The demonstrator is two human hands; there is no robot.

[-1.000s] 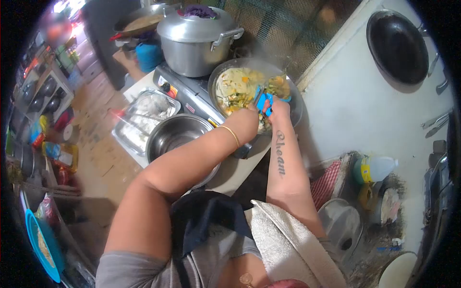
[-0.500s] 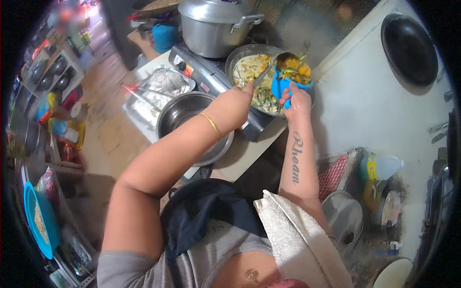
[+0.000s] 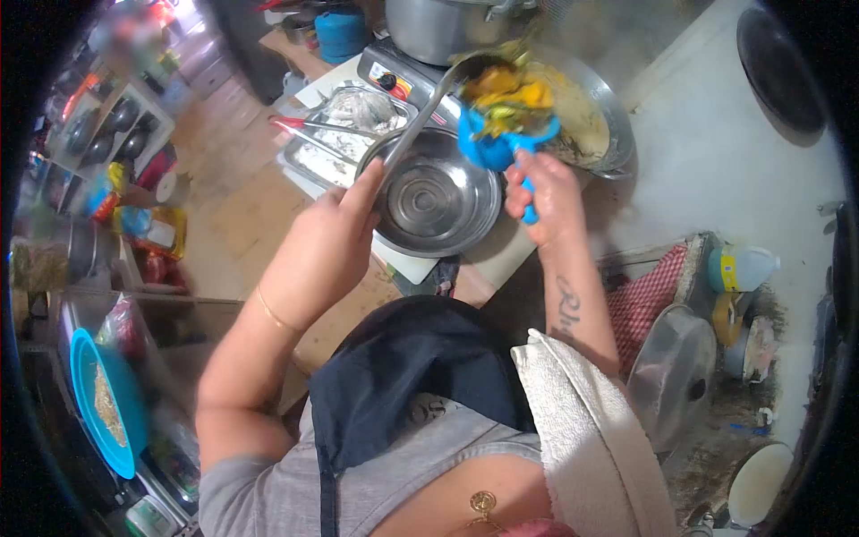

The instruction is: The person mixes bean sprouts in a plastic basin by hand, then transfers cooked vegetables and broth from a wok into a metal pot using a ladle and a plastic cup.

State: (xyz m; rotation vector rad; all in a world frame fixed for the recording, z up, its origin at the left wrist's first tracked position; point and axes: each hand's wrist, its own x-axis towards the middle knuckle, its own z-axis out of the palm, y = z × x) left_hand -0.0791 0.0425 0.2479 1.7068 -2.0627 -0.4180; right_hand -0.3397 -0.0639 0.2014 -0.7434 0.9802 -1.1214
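My left hand is closed around the long handle of a metal ladle, its head up by the food. My right hand grips the handle of a blue plastic dipper, heaped with orange and green cooked vegetables. The ladle's head is partly hidden by blur and food, against or just over the dipper's rim. Both are held above the gap between a steel bowl, bare inside, and a wide pan of creamy pale sauce.
A large aluminium pot stands on the gas stove. Left of the bowl, a metal tray holds white powdery contents and red-handled tongs. A blue basin is at lower left, a pot lid at right.
The heaped dipper and ladle have moved left and nearer me, from over the pan toward the steel bowl. My left hand has drawn back left. The view has shifted.
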